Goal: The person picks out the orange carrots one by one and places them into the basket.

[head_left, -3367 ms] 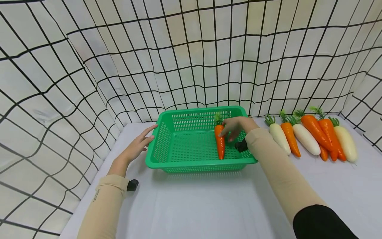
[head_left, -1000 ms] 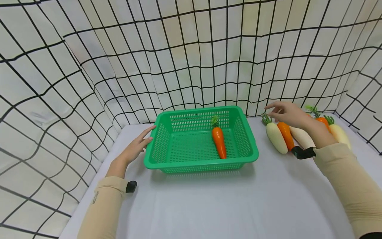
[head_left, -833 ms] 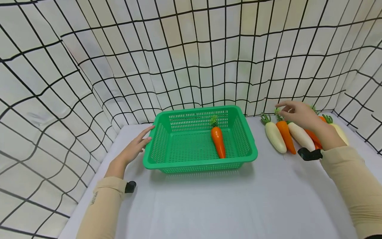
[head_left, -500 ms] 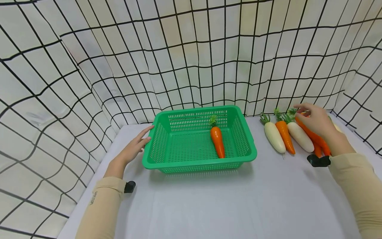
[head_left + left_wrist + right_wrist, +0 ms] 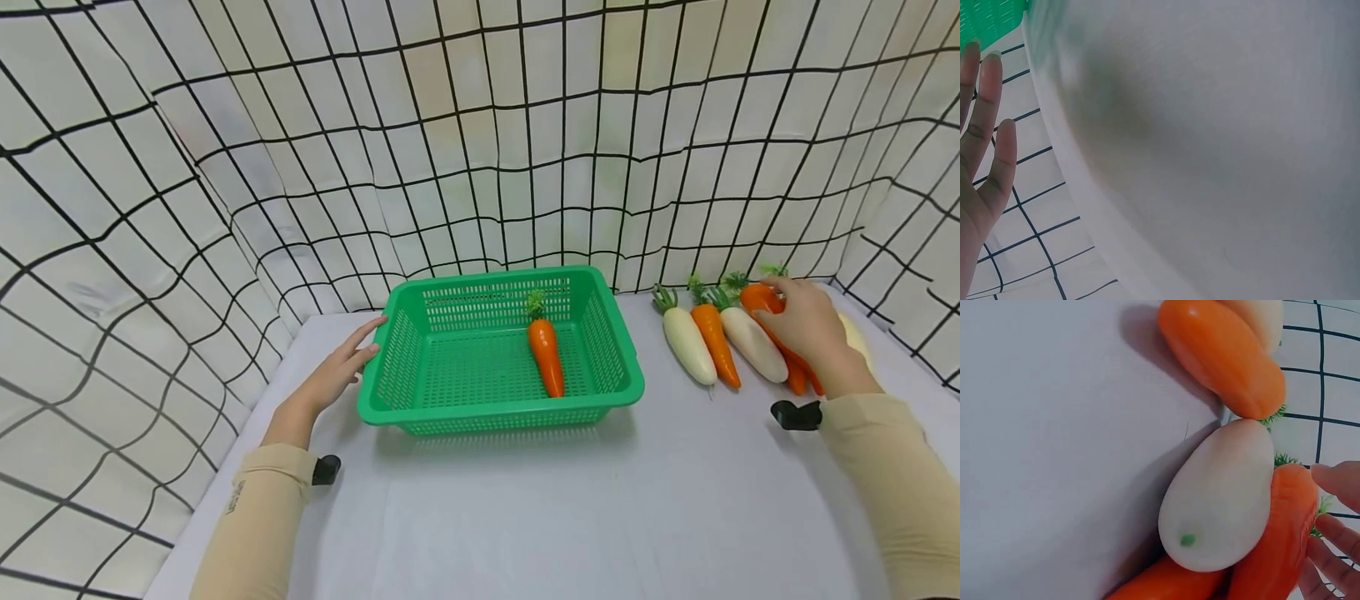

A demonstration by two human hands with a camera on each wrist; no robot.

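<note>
In the head view my left hand (image 5: pixel 330 382) rests its straight fingertips against the left rim of a green plastic basket (image 5: pixel 495 414). Inside the basket lies an orange carrot (image 5: pixel 545 358) with green leaves. My right hand (image 5: pixel 813 329) is over the heap at the right, its thumb and fingers spread about the upper part of a carrot (image 5: pixel 763 298). In the right wrist view the fingertips (image 5: pixel 1329 526) are at that carrot's edge, with no firm grip visible. Close beside it lie a white radish (image 5: pixel 1219 500) and another carrot (image 5: pixel 1229 356).
A pale radish (image 5: pixel 688 346), a carrot (image 5: pixel 716 343) and a white radish (image 5: pixel 753 343) lie side by side left of my right hand. Another pale radish (image 5: pixel 855 340) is partly hidden behind it. Black netting (image 5: pixel 495 167) over white cloth borders the white table (image 5: pixel 495 517).
My right hand has left the carrot in the basket, moved right above the row of vegetables, then lowered onto the carrots there. The left hand stays at the basket's rim.
</note>
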